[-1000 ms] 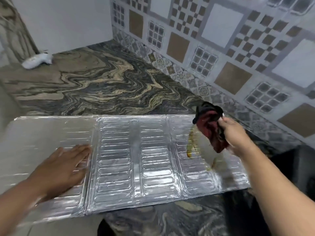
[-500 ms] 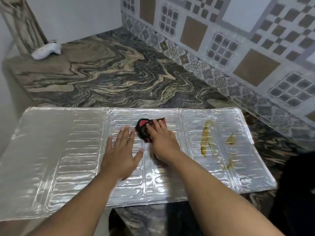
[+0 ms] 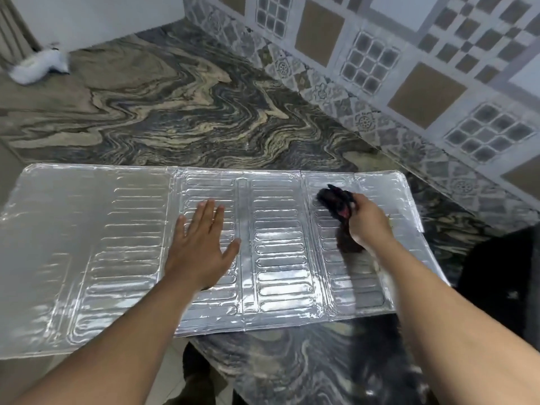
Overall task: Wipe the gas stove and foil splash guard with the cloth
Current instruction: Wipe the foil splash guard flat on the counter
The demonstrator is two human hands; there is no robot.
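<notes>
Sweeping right from the middle panel, your right hand [image 3: 368, 222] now clamps the cloth [image 3: 339, 206] over the foil guard's [image 3: 286, 258] stained end; your left hand [image 3: 201, 247] lies flat, fingers spread.

Hidden under the right hand [image 3: 368, 223]: most of the dark cloth [image 3: 339, 210], bunched and smeared by motion, with only a red patch showing near the fingers. Covered by that hand and cloth: part of the right panel of the foil splash guard [image 3: 277, 252], plus all but a small speck of yellowish staining at the knuckles. Cut off at the left edge: the guard's far left panel. Blurred beyond telling: the white object [image 3: 38, 67] at top left, possibly a rag. Dark, unreadable mass at right edge [image 3: 502, 287]; perhaps the stove.
</notes>
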